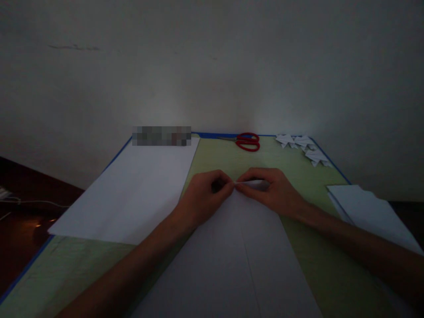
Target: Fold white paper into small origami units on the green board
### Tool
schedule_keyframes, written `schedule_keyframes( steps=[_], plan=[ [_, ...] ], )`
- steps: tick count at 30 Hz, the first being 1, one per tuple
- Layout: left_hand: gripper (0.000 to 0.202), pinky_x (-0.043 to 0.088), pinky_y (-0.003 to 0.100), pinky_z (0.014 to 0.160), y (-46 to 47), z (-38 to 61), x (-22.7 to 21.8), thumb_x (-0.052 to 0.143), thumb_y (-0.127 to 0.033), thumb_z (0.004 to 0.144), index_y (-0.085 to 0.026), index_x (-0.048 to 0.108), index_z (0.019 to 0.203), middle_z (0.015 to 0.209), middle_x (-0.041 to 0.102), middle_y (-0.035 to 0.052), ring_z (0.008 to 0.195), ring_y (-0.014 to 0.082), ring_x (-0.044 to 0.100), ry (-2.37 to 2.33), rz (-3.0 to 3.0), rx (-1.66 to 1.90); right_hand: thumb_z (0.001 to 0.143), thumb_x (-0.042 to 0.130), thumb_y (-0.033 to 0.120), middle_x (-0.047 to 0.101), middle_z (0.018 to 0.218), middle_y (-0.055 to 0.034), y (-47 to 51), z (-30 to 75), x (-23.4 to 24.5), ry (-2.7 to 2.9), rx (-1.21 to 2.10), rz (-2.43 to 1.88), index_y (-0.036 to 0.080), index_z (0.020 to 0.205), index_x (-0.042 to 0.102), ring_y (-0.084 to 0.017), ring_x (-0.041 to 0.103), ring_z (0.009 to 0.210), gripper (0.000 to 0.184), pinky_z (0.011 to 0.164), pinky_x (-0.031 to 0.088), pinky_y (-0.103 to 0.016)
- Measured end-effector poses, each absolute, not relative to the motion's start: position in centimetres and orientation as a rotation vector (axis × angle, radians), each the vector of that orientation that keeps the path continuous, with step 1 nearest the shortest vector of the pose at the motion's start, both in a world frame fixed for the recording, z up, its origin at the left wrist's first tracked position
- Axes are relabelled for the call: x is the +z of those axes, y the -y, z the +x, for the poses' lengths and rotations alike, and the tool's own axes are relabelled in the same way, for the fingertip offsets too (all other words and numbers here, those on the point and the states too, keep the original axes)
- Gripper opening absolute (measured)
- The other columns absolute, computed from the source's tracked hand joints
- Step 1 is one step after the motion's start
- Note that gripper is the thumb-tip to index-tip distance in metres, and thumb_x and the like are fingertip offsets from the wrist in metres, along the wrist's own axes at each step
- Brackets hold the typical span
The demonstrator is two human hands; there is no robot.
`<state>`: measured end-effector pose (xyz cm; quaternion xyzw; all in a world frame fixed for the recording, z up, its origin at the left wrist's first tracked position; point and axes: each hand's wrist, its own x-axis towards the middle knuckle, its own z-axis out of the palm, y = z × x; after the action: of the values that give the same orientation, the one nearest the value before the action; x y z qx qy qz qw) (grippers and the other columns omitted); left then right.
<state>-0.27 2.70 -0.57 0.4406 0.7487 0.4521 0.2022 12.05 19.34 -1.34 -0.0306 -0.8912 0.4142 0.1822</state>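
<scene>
A large white sheet of paper [232,260] with a lengthwise crease lies in front of me and narrows toward its far end. My left hand [208,192] pinches the far tip between thumb and fingers. Close against it, my right hand [265,187] pinches the same tip from the other side, where a thin folded edge shows between thumb and forefinger. Both hands' fingertips nearly meet at that point.
Another white sheet [132,190] lies at the left. Red-handled scissors [248,141] rest at the back edge, beside several small folded paper pieces [316,155] at the back right. More white paper [374,212] lies right. A wall [212,66] stands behind the green table [215,157].
</scene>
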Motion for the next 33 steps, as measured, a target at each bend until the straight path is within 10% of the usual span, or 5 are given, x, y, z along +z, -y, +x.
schedule_keyframes(
  steps=[26, 33],
  plan=[
    [0.017, 0.049, 0.027, 0.066, -2.74, -0.22, -0.86, 0.061, -0.029, 0.091, -0.018, 0.071, 0.084, 0.079, 0.074, 0.0026, 0.072, 0.0158, 0.066, -2.129, 1.208, 1.302, 0.092, 0.067, 0.029, 0.077, 0.092, -0.0026, -19.19, 12.32, -1.50, 2.484, 0.953, -0.035, 0.023, 0.097, 0.075, -0.019, 0.072, 0.086, 0.010, 0.079, 0.056, -0.032],
    [0.026, 0.055, 0.033, 0.080, -2.03, -0.36, -0.73, 0.062, -0.019, 0.090, -0.018, 0.065, 0.115, 0.103, 0.074, 0.0063, 0.086, 0.0178, 0.068, -2.298, 1.378, 1.286, 0.091, 0.066, 0.026, 0.077, 0.103, -0.0045, -19.55, 12.05, -2.10, 2.466, 0.941, -0.127, 0.024, 0.111, 0.073, -0.022, 0.073, 0.095, 0.021, 0.088, 0.057, -0.040]
  ],
)
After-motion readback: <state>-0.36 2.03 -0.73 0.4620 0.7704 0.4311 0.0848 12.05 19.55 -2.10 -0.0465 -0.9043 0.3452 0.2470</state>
